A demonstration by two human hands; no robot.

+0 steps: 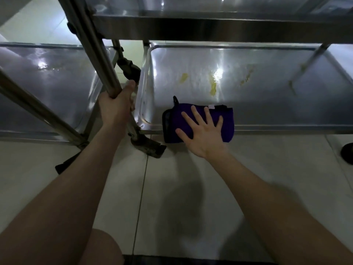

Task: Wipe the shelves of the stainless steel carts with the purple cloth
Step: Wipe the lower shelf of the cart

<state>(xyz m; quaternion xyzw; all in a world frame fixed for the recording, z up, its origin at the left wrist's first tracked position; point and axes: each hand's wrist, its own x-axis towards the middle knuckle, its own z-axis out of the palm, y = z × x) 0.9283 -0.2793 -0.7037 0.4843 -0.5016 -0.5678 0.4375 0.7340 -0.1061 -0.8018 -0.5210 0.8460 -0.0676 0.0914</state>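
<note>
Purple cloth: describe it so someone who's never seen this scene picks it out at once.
Find the lower shelf of the right-hand stainless steel cart, the tray with yellowish smears. At its near left edge lies a folded dark purple cloth with black trim and a small hanging loop, pressed flat under the open right hand. It is the only coloured fabric among bare metal.
</note>
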